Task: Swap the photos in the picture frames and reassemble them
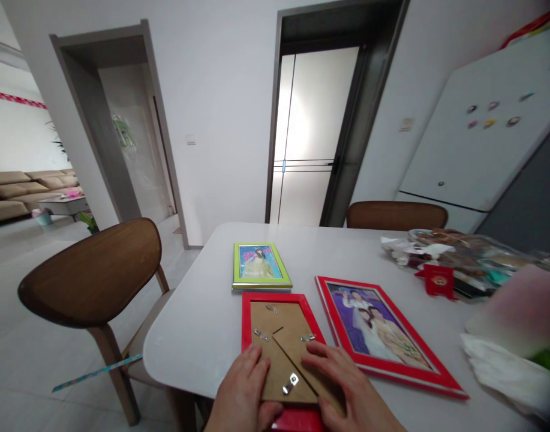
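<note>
A red picture frame (246,324) lies face down at the near table edge. Its brown backing board (275,348) has metal hangers and a diagonal slit where the stand flap is cut. My left hand (243,390) holds the board's lower left side, fingers on top and thumb at the bottom edge. At the lower right, my right hand (351,387) grips the board and flap, its thumb by the bottom corner. Some red shows below the board. Beyond it lies a yellow-green framed photo (260,264); to the right, a larger red framed photo (378,327) lies face up.
The white table (198,324) has a rounded left corner. Plastic bags (472,255), a red packet (439,281) and white tissue (504,366) crowd its right side. One brown chair (99,270) stands at the left, another chair (396,215) at the far side.
</note>
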A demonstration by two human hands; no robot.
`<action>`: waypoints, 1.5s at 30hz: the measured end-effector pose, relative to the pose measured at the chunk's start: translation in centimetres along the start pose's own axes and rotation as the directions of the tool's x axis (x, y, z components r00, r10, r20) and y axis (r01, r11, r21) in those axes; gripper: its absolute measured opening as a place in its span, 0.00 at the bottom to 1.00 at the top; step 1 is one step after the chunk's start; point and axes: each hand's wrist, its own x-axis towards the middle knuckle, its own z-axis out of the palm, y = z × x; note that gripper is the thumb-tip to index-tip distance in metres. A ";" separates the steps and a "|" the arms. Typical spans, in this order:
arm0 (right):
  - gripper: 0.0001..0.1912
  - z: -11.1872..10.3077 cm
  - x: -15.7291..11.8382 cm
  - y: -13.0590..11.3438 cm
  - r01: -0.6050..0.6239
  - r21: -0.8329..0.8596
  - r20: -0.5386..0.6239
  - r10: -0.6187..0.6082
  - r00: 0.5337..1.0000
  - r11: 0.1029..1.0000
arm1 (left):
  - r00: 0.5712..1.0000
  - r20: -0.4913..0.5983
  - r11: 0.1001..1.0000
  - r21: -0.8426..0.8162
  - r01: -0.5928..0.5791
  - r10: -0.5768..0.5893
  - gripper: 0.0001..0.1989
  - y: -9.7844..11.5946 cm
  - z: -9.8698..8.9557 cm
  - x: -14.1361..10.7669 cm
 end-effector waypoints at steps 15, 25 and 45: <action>0.18 0.4 2.1 1.9 -0.028 -0.185 -0.148 0.000 0.989 0.982 | 0.997 0.046 0.987 -0.151 -0.053 0.061 0.27 0.3 -0.2 0.1; 0.15 0.0 4.3 2.6 -0.036 -0.220 -0.104 0.013 0.995 0.975 | 0.994 0.098 0.980 -0.188 0.067 -0.049 0.23 0.7 -0.3 0.2; 0.15 0.4 0.8 -0.8 0.223 -0.157 0.032 -0.221 0.975 0.962 | 0.983 0.148 0.963 -0.231 0.137 -0.105 0.14 1.1 -0.9 -0.1</action>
